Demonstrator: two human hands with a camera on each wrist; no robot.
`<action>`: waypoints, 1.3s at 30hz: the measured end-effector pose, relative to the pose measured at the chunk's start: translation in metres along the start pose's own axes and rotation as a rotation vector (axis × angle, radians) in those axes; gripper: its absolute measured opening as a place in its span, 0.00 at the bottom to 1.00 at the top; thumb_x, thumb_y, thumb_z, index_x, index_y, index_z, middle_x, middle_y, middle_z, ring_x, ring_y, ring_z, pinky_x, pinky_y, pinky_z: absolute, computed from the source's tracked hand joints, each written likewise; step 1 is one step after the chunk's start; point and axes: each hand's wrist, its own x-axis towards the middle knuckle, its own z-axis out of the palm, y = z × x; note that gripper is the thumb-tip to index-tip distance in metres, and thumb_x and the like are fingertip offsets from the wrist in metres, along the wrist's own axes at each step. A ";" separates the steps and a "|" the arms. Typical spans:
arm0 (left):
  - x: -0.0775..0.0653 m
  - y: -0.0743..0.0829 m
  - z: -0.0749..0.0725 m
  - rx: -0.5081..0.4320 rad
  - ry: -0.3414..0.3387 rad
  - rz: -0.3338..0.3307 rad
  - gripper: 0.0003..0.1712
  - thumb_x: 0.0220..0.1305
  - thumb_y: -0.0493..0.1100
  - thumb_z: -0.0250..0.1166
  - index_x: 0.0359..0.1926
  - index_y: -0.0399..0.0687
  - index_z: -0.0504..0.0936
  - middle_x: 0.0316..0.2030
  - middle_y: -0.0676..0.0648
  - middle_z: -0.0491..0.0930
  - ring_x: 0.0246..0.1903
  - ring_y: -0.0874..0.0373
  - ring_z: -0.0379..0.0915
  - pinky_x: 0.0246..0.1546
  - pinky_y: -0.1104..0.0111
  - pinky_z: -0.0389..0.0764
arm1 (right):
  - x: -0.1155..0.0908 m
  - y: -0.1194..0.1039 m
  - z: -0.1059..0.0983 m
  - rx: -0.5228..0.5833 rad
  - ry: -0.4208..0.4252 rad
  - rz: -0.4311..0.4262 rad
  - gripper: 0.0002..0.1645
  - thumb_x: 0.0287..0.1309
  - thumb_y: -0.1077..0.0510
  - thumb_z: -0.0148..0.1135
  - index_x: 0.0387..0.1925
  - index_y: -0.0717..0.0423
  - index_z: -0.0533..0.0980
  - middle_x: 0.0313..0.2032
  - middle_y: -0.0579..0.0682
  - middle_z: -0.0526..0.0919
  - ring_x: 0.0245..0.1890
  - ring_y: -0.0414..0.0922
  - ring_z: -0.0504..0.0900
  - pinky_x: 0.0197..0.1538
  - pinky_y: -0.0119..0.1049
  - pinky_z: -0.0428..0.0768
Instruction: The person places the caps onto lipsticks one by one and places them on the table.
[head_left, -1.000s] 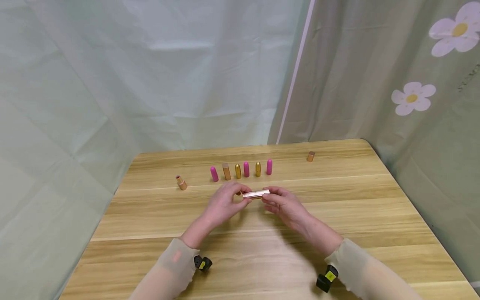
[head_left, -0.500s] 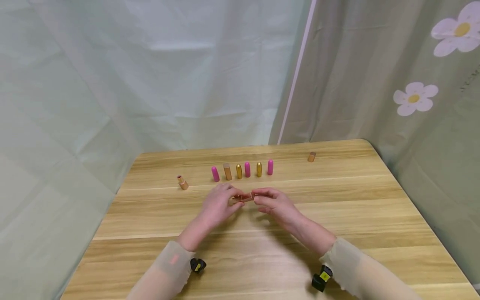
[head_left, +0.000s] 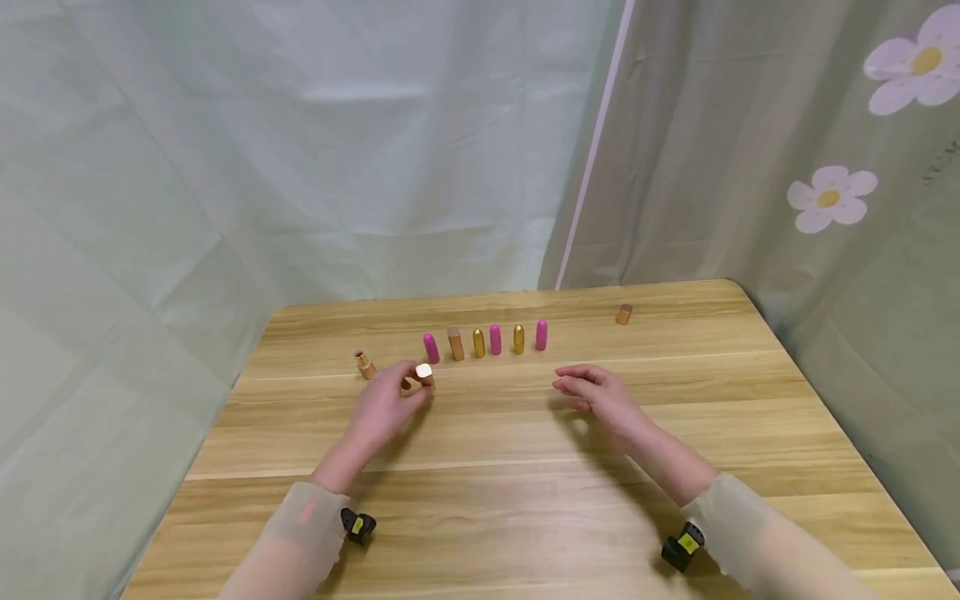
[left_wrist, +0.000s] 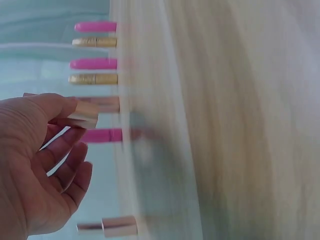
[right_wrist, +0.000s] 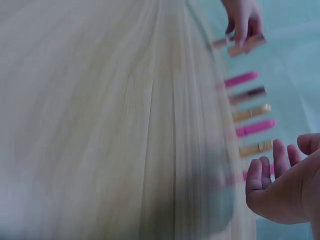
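Note:
My left hand (head_left: 383,403) pinches a rose-gold, square-ended lipstick (head_left: 425,377) between thumb and fingers, just in front of the row's left end. In the left wrist view that lipstick (left_wrist: 84,115) is partly covered by the fingers. Left of the hand stands an uncapped rose-gold lipstick (head_left: 365,366). The row behind holds pink lipsticks (head_left: 496,339), gold lipsticks (head_left: 519,340) and one taller rose-gold lipstick (head_left: 455,343), all upright. My right hand (head_left: 600,398) hovers in front of the row's right end, fingers loosely bent, with nothing in it.
A short rose-gold cap (head_left: 624,314) stands near the back right of the wooden table (head_left: 525,517). Pale curtains (head_left: 420,167) hang right behind the table's back edge and along both sides.
Both hands were together on the rose-gold lipstick at the middle. They have since parted: the left has carried it leftward, while the right has let go and moved right.

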 end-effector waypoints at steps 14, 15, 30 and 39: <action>0.019 -0.022 -0.006 -0.062 -0.035 -0.211 0.14 0.71 0.49 0.65 0.50 0.46 0.81 0.55 0.42 0.82 0.41 0.51 0.81 0.42 0.56 0.79 | -0.001 0.000 -0.060 -0.523 0.069 -0.248 0.20 0.74 0.55 0.59 0.59 0.64 0.78 0.52 0.58 0.84 0.53 0.54 0.80 0.56 0.48 0.78; 0.021 -0.023 -0.005 -0.058 -0.034 -0.215 0.14 0.71 0.49 0.65 0.50 0.46 0.81 0.55 0.42 0.82 0.41 0.51 0.81 0.43 0.54 0.79 | -0.001 0.000 -0.064 -0.564 0.075 -0.273 0.20 0.74 0.55 0.59 0.58 0.64 0.78 0.51 0.57 0.84 0.53 0.53 0.81 0.56 0.48 0.77; 0.042 -0.034 0.006 -0.029 -0.014 -0.275 0.15 0.72 0.42 0.61 0.53 0.37 0.77 0.56 0.34 0.79 0.60 0.38 0.72 0.63 0.46 0.70 | -0.011 -0.003 -0.093 -0.697 0.136 -0.308 0.19 0.75 0.54 0.58 0.57 0.62 0.79 0.51 0.57 0.85 0.51 0.54 0.82 0.54 0.50 0.79; 0.050 -0.034 0.011 -0.068 0.041 -0.292 0.15 0.73 0.40 0.60 0.54 0.34 0.75 0.56 0.33 0.79 0.59 0.37 0.73 0.63 0.46 0.70 | -0.011 -0.002 -0.094 -0.704 0.140 -0.293 0.19 0.75 0.53 0.58 0.58 0.60 0.79 0.52 0.56 0.84 0.51 0.54 0.82 0.53 0.48 0.80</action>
